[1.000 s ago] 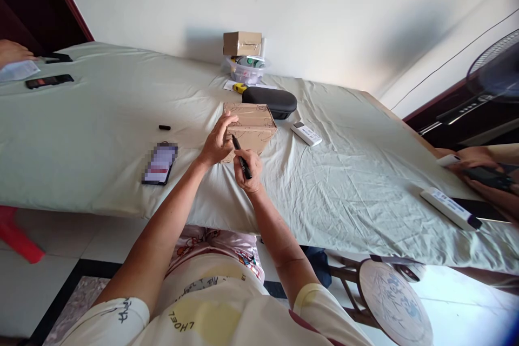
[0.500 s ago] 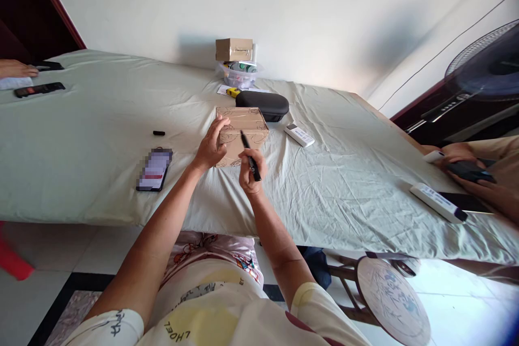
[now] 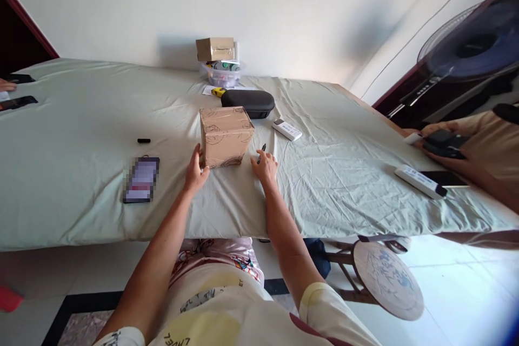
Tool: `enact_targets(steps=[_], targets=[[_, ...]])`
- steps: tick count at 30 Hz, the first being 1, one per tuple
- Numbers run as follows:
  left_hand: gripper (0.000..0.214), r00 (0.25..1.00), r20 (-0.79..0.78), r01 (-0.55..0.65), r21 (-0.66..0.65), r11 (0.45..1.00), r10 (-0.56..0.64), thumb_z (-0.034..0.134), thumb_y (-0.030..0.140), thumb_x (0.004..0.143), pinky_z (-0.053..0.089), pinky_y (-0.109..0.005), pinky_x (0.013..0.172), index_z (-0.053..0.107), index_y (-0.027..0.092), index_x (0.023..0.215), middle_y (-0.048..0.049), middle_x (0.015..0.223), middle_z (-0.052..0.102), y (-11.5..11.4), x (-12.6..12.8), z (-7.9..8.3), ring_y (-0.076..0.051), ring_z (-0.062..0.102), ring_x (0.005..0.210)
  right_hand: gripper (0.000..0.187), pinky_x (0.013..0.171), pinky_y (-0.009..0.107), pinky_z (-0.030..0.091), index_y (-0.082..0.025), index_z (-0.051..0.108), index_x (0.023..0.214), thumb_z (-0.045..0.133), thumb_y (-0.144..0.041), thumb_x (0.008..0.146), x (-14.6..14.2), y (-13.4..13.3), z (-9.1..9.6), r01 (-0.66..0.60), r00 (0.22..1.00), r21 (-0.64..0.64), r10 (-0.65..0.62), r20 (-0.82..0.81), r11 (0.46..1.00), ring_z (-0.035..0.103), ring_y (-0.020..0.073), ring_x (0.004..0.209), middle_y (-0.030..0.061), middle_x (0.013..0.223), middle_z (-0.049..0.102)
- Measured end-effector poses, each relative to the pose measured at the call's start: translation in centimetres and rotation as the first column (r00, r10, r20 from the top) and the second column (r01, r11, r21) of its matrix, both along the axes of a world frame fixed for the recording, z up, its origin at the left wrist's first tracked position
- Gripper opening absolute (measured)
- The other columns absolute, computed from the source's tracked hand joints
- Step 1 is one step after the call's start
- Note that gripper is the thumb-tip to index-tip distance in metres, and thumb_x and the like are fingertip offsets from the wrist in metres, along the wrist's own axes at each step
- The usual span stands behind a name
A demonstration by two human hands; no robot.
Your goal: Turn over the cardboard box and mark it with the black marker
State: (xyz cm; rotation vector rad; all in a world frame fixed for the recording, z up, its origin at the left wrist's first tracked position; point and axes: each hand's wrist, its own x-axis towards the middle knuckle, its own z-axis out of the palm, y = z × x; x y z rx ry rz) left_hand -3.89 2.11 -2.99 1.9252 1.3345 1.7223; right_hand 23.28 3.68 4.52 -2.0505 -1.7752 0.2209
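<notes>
A brown cardboard box with black drawn lines on its top and front edges stands on the cloth in front of me. My left hand grips its lower left corner, thumb at the front and fingers along the side. Right of the box, apart from it, my right hand is low over the cloth with a black marker in its fingers; part of the marker is hidden by the hand. The marker's black cap lies off to the left, above a phone with a blurred screen.
Behind the box are a black case, a yellow object and a clear tub with a small carton on top. White boxes lie to the right. Other people's hands show at both sides. A fan stands right.
My right hand has moved with the marker from over the box down to its right. My left hand has slid from the box's top to its left side. The box looks turned slightly.
</notes>
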Motion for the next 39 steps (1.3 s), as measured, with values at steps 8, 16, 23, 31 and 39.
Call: enact_targets(steps=[8,16,23,31,39], targets=[[0.080,0.992,0.078,-0.096,-0.103,0.990,0.104,0.052,0.006,0.080,0.065,-0.029,0.085,0.040,0.021,0.158,-0.0164,0.136,0.068,-0.5,-1.0,-0.9,-0.018,0.075,0.110,0.040,0.111,0.049,0.037,-0.023,0.072,0.134,0.055,-0.036,0.100,-0.7,-0.2,-0.1,0.008,0.999,-0.058,-0.005,0.042,0.998,0.051,0.0343,0.133,0.0171,0.141,0.063],[0.046,0.820,-0.123,-0.572,-0.145,0.807,0.559,0.050,0.015,0.086,0.052,-0.044,0.113,0.066,0.015,0.129,-0.0168,0.127,0.073,-7.0,-3.8,3.9,-0.028,0.068,0.124,0.039,0.110,0.048,0.038,-0.024,0.074,0.130,0.058,-0.031,0.096,-0.6,-0.1,-0.7,0.017,0.999,0.011,-0.016,-0.036,1.000,0.051,0.0350,0.131,0.0169,0.142,0.063],[0.070,0.472,-0.483,-0.877,-0.341,0.339,0.737,0.054,0.046,0.092,0.044,-0.062,0.114,0.053,0.001,0.145,-0.0314,0.142,0.062,-12.4,-10.6,7.1,-0.046,0.054,0.138,0.059,0.104,0.041,0.046,-0.018,0.064,0.141,0.045,-0.006,0.086,-1.5,0.7,-1.3,-0.063,0.983,0.239,0.101,-0.151,0.969,0.061,0.0280,0.120,0.0150,0.134,0.070],[0.090,0.446,-0.718,-0.893,-0.392,0.219,0.534,0.057,0.072,0.084,0.039,-0.065,0.114,0.059,-0.005,0.130,-0.0385,0.141,0.056,-13.0,-9.6,6.2,-0.050,0.048,0.140,0.059,0.090,0.034,0.052,-0.020,0.063,0.138,0.048,-0.004,0.084,-3.6,0.4,-2.8,-0.211,0.923,0.187,0.258,-0.284,0.959,0.070,0.0230,0.098,0.0083,0.108,0.078],[0.083,0.451,-0.650,-0.889,-0.389,0.241,0.612,0.073,0.055,0.075,0.041,-0.060,0.115,0.053,-0.005,0.129,-0.0391,0.135,0.061,-12.7,-9.4,5.9,-0.048,0.055,0.136,0.055,0.090,0.034,0.055,-0.018,0.067,0.133,0.046,-0.008,0.083,-2.9,0.4,-2.4,-0.137,0.908,0.253,0.223,-0.354,0.958,0.073,0.0220,0.096,0.0083,0.102,0.080]])
